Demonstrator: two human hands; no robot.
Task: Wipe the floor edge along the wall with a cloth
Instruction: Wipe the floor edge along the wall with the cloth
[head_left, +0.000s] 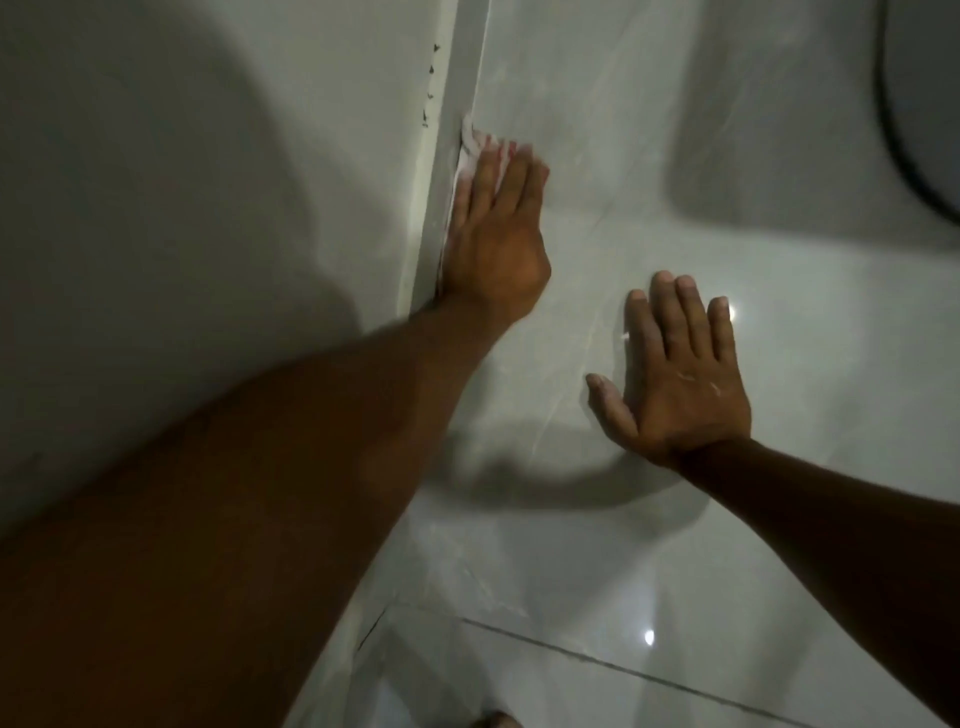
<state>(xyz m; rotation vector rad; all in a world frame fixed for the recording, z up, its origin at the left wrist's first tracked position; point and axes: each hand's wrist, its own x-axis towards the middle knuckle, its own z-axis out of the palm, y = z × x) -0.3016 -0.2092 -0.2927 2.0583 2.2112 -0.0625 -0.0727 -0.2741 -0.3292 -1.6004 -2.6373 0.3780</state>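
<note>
My left hand (496, 234) lies flat on a white cloth with red marks (475, 143), pressing it onto the glossy floor tiles right against the pale skirting strip (457, 93) at the foot of the wall. Most of the cloth is hidden under my fingers; only its far end shows. My right hand (680, 374) rests palm down on the floor tile to the right, fingers spread, holding nothing.
The grey wall (182, 208) fills the left side. A dark curved object (914, 119) sits at the upper right on the floor. Dark grout lines (623, 670) cross the light tiles near the bottom. Small dark specks dot the top of the skirting.
</note>
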